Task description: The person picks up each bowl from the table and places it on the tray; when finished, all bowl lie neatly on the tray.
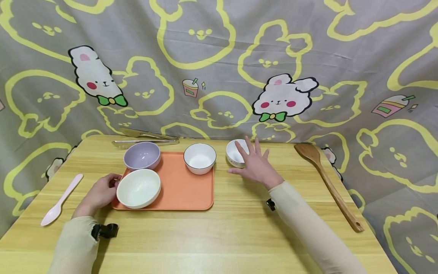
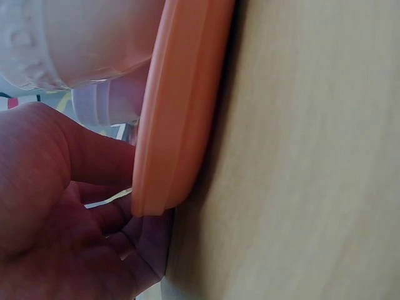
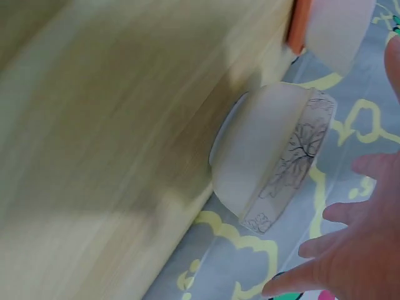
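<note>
My left hand [image 1: 99, 193] grips the left edge of an orange tray [image 1: 186, 192]. In the left wrist view the thumb lies at the rim of the tray [image 2: 178, 119] and the fingers are around its side and underneath. Three bowls sit on the tray: a cream bowl [image 1: 138, 189] front left, a lavender bowl [image 1: 142, 156] behind it, and a white bowl with a dark rim [image 1: 200, 160] back right. Fingers spread, my right hand [image 1: 257, 166] hovers over a small white bowl [image 1: 234, 153] on the table. Grey floral drawings band that bowl [image 3: 265, 153] in the right wrist view.
Metal tongs [image 1: 147, 139] lie at the table's back edge behind the lavender bowl. A pale pink spoon [image 1: 61, 201] is at far left, and a wooden spatula [image 1: 328, 182] lies along the right side. A patterned grey curtain [image 1: 219, 57] hangs right behind the wooden table [image 1: 191, 243].
</note>
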`<state>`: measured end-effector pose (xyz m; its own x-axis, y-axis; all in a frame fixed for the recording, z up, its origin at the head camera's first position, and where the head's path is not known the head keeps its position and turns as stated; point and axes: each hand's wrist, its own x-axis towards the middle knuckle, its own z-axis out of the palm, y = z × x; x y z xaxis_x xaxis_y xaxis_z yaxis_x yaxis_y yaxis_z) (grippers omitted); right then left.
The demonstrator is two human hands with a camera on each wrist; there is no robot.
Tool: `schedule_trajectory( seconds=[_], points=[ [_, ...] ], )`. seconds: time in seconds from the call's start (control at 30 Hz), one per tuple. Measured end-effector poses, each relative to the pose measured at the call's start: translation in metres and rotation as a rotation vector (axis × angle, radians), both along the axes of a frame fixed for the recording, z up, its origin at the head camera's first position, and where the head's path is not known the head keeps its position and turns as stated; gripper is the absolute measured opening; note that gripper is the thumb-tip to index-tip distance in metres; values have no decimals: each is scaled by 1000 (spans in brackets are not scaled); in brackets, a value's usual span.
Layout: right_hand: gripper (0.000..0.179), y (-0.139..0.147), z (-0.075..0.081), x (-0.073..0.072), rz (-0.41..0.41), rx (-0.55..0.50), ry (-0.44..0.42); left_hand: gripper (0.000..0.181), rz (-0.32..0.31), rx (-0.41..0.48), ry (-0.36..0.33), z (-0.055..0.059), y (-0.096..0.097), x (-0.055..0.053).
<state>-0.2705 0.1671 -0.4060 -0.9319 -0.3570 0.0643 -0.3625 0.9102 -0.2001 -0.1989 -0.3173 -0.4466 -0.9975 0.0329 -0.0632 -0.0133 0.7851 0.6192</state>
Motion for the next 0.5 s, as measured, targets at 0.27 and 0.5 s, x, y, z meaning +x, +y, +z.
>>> schedule_trajectory(
  seconds=[0.27,0.5],
  points=[
    [103,-10,-6,-23,-7,36,-92,35,8,-2,-16,-1,0,-1],
    [103,-12,-6,-38,-9,99,-117,35,13,6,-14,0,0,1]
  ],
)
